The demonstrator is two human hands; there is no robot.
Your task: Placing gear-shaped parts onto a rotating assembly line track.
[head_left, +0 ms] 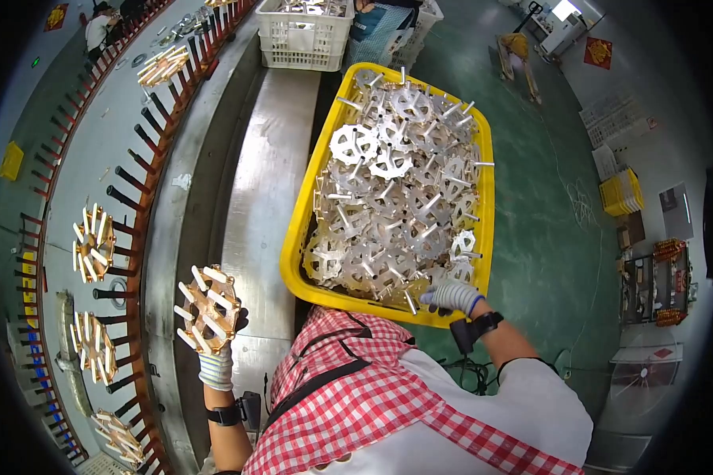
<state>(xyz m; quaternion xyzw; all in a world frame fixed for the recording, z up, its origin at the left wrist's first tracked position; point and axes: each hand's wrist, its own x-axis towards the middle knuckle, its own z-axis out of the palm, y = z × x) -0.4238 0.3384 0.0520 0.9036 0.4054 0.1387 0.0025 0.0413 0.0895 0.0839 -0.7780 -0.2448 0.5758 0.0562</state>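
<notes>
My left hand (216, 366), in a striped knit glove with dark fingers, grips a copper-coloured round fixture (211, 310) from below. Several white pegs stand out from its face. My right hand (456, 298), gloved the same way, reaches over the near right rim of a yellow tub (291, 261). Its fingers are stretched toward the left and slightly apart, close to the metal parts. A heap of silvery toothed metal discs (388, 198) with short rods fills the tub. One rod (410, 302) sticks up beside my right fingertips.
To the left curves a rack with black-handled bars (123, 196); more pegged fixtures (93, 244) sit along it. A steel bench (265, 150) runs between rack and tub. White crates (303, 39) stand behind. A person (99, 32) works far left.
</notes>
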